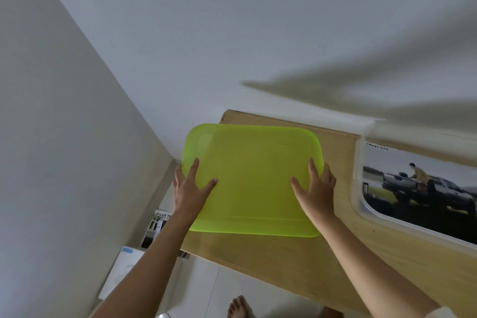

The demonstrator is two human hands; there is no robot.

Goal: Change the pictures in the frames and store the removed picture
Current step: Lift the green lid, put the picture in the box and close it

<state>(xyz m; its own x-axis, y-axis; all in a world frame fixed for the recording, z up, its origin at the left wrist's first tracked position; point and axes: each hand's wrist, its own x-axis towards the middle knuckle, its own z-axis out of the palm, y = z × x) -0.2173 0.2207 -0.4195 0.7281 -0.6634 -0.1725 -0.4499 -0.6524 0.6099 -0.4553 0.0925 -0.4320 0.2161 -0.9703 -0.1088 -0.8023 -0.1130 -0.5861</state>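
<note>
A translucent lime-green lid [254, 183] with rounded corners hangs flat above the left end of the wooden table [284, 261]. My left hand [189, 190] grips its left edge, thumb and forefinger spread on top. My right hand [316, 188] grips its right edge the same way, the other fingers curled round the rim. To the right lies a clear plastic box [360, 188] holding a printed picture [423, 188] of a person at a dark pickup truck.
White walls meet in a corner at the left. On the floor below the table's left end lie a printed brochure [161, 222] and a white sheet with a blue patch [121, 271]. A bare foot [240, 307] shows at the bottom edge.
</note>
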